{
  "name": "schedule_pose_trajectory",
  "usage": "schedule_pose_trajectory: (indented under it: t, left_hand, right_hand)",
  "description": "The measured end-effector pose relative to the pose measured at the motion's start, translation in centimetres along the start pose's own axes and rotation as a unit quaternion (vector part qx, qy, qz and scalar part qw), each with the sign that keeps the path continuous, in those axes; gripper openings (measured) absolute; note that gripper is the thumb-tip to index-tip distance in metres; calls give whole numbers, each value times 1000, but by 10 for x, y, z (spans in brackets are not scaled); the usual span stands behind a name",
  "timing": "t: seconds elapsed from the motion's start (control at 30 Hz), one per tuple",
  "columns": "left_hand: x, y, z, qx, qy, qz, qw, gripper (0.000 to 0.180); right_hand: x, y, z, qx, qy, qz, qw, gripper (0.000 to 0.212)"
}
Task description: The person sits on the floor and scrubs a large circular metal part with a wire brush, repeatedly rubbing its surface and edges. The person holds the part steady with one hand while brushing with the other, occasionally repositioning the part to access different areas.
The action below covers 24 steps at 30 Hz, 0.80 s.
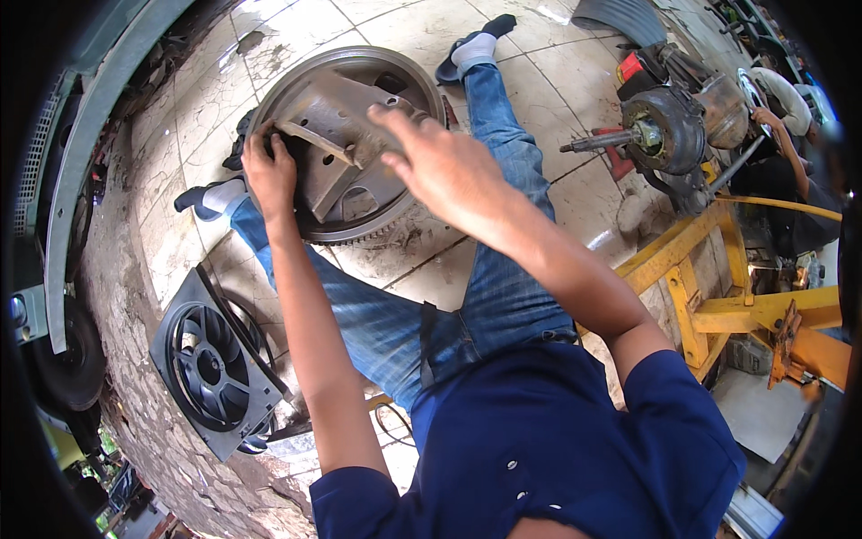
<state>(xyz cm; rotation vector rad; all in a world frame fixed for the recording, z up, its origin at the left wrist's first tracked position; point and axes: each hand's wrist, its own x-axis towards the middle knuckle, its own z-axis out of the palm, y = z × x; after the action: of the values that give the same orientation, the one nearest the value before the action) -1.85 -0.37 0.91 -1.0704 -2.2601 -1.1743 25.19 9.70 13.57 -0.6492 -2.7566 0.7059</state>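
A large round flywheel (395, 220) with a toothed rim lies on the tiles between my outstretched legs. On top of it rests a rusty, channel-shaped steel bracket (316, 136) with bolt holes. My left hand (272, 171) is at the bracket's left end, its fingers curled over the edge and gripping it. Above the bracket's right side is my right hand (442, 166), smeared by motion. Its thumb and forefinger point toward the bracket, but whether anything is between the fingers is unclear.
A black radiator fan (211, 364) in a square shroud lies by my left leg. To the right stand a greasy gearbox-like assembly (664, 130) with a protruding shaft and a yellow steel frame (709, 310). Another person's arm (781, 135) reaches in at far right.
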Motion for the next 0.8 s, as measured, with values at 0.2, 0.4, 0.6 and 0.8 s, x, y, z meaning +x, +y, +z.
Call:
schedule_pose_trajectory:
  t: [0.2,0.4,0.6,0.8]
  left_hand:
    - [2,-1,0,8,-2,10,1000,25]
    - [3,0,2,-4,-7,12,1000,25]
    - [1,0,-1,11,3,9,1000,26]
    - [0,1,0,-1,1,8,1000,26]
  right_hand:
    - [3,10,-5,75,-51,43,995,47]
    - [-20,2,20,-2,70,-24,997,48]
    - [-2,29,20,34,103,-33,994,51]
    - [-16,16,21,77,41,-83,993,57]
